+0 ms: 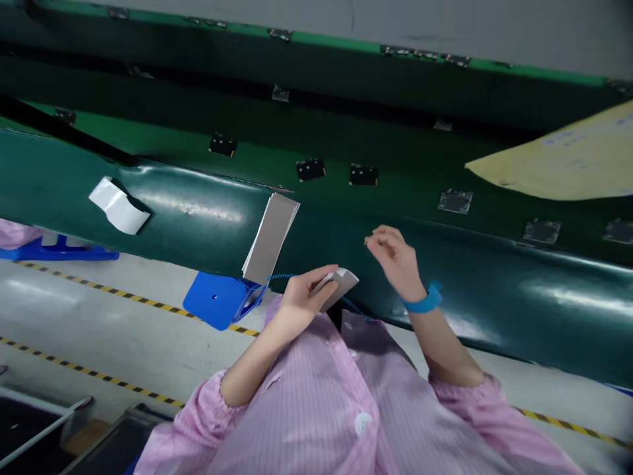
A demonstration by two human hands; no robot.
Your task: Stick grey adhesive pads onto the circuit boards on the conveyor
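Note:
My left hand (302, 298) is closed on a small white-grey sheet (341, 282), pinched between thumb and fingers just above my pink striped smock. My right hand (395, 258), with a blue wrist strap (421, 302), hovers a little to the right over the front edge of the dark green conveyor belt (198, 211). Its fingertips are pinched together on something too small to make out. A stack of grey sheets (271, 239) lies at the belt's edge just left of my left hand. Several small black circuit boards (362, 174) lie spaced along the belt beyond my hands.
A curled white sheet (119, 206) rests on the belt at the left. A yellow paper (568, 161) lies at the upper right. A blue stool (217, 300) stands below the belt on a grey floor with yellow-black tape lines (99, 290). A coiled blue cord (287, 277) runs near my left hand.

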